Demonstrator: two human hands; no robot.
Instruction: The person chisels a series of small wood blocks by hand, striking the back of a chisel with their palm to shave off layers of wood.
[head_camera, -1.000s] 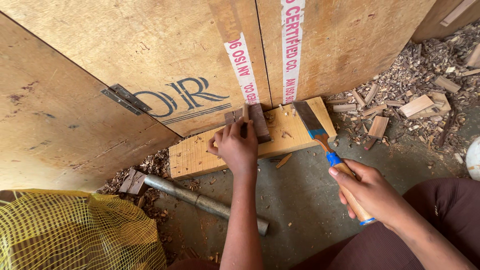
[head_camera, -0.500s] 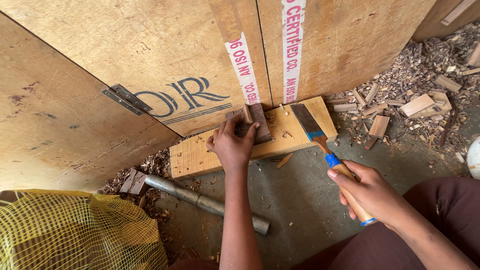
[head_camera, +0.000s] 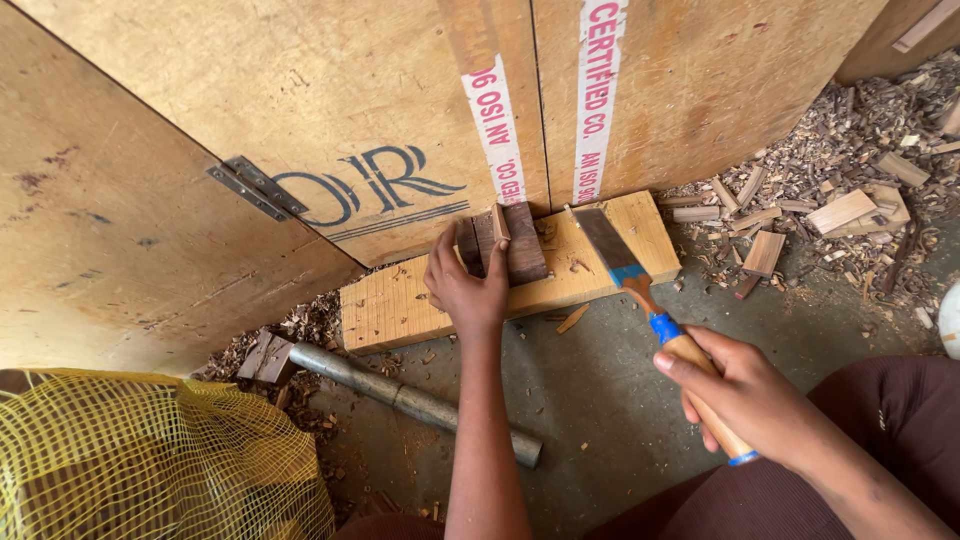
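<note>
- A small dark wood piece (head_camera: 515, 243) stood on a pale wooden block (head_camera: 420, 300) that lay on the floor against a plywood panel (head_camera: 300, 100).
- The left hand (head_camera: 468, 285) rested on the block, its fingers (head_camera: 445, 250) curled around the near side of the dark piece and holding it upright.
- A thin light sliver (head_camera: 500, 222) leaned against the dark piece's top edge.
- Just right of the piece, the flat blade of a chisel (head_camera: 620, 255) lay on the block's top face, tilted down toward the person.
- The right hand (head_camera: 755, 400) gripped the chisel's wooden handle, fingers wrapped tight around it, a blue band showing at each end of the grip.
- A grey metal pipe (head_camera: 415, 400) lay on the concrete floor (head_camera: 600, 400) near the block's left end.
- Wood chips and offcuts (head_camera: 830, 190) were heaped to the right.
- A yellow mesh sack (head_camera: 150, 460) sat at the lower left.
</note>
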